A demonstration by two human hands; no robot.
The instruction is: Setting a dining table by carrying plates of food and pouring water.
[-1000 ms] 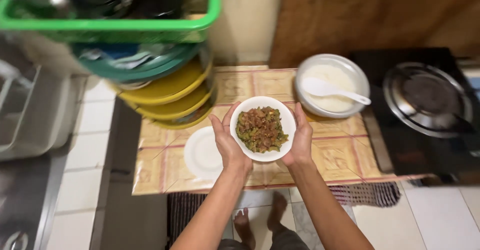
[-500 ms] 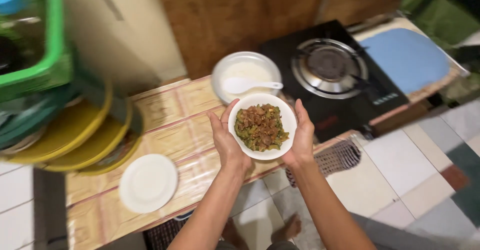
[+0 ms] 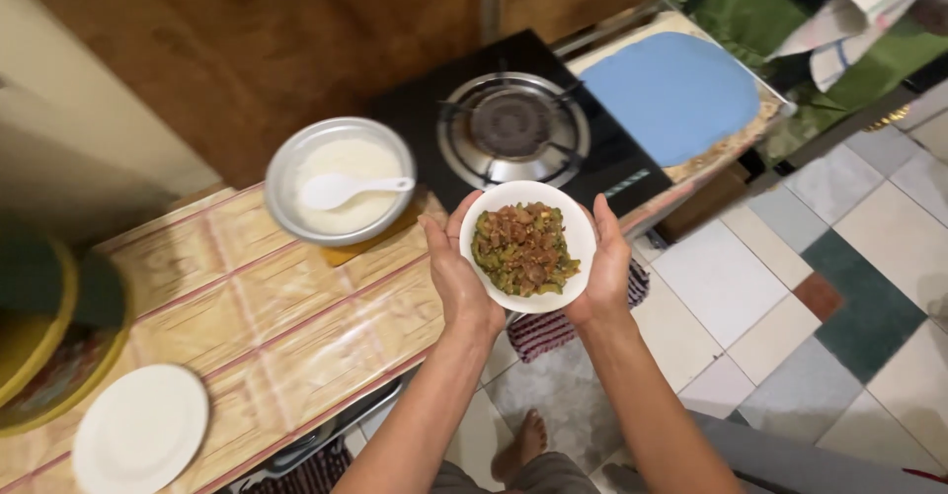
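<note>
1. The view has swung to the right since a second ago: the green crate and the stack of yellow and teal dishes that filled the left side are now mostly out of frame, and the tiled floor (image 3: 750, 287) and a green cloth heap (image 3: 750, 10) at the far right have come in. The white bowl of chopped greens and browned bits (image 3: 527, 247) has come off the worktop's middle and now hangs past its front edge, over the floor, near the stove.
2. The worktop (image 3: 237, 296) is covered in a patterned beige sheet with red lines, against a wooden wall.
3. A black single-burner gas stove (image 3: 513, 128) sits on it, beside a blue board (image 3: 676, 89).
4. A metal pot of rice with a white scoop (image 3: 341, 183) stands left of the stove.
5. A white saucer (image 3: 140, 430) lies near the front edge.
6. The left hand (image 3: 456, 277) and right hand (image 3: 607, 272) cup the bowl from either side, fingers curled against its rim.
</note>
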